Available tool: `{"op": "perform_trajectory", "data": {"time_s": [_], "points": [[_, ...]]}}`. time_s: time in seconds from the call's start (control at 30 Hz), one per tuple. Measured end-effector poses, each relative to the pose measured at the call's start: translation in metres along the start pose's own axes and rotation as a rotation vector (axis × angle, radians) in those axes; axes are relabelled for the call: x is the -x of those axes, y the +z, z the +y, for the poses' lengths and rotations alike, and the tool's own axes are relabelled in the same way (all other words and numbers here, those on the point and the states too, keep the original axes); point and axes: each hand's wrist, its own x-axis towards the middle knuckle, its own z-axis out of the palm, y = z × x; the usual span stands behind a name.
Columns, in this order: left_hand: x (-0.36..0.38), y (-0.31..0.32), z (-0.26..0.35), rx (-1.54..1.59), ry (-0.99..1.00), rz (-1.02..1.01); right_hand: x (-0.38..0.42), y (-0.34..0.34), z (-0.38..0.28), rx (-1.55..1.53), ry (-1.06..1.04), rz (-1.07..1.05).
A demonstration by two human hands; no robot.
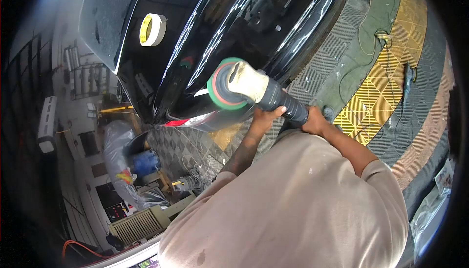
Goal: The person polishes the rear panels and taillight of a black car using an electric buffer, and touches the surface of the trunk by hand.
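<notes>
A polisher [273,97] with a cream cover over its head and a dark body is held in front of me by both hands. Its round pad [215,92], green with a red ring, is turned toward the black car [244,33] and overlaps the rear corner in this view. My left hand [265,117] grips the underside of the body, thumb along the side. Around the rear end of the handle, my right hand [316,121] is closed. A roll of tape [155,30], white with a yellow core, rests on the car's glossy panel.
Patterned floor tiles [364,121] carry a loose cable [359,53] and a blue tool [407,80] on the right. Left of me are a plastic-wrapped bundle [116,155], a blue container [145,162] and a beige vented unit [134,226]. An orange hose [78,242] curves at lower left.
</notes>
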Motion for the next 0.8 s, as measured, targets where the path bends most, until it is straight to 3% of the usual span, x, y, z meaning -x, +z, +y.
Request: {"op": "perform_trajectory", "data": {"time_s": [0.27, 0.43, 0.6, 0.8], "points": [[0.024, 0.002, 0.0, 0.048, -0.006, 0.121, 0.011, -0.001, -0.017, 0.028, -0.01, -0.163], [-0.006, -0.003, -0.011, 0.016, -0.067, -0.001, 0.024, 0.0, -0.019, -0.229, -0.024, 0.095], [0.004, -0.008, -0.013, -0.079, 0.017, 0.03, 0.014, 0.007, 0.002, -0.048, -0.076, 0.068], [0.044, -0.002, 0.0, 0.064, 0.048, 0.157, 0.015, 0.007, -0.019, 0.165, -0.004, -0.106]]}}
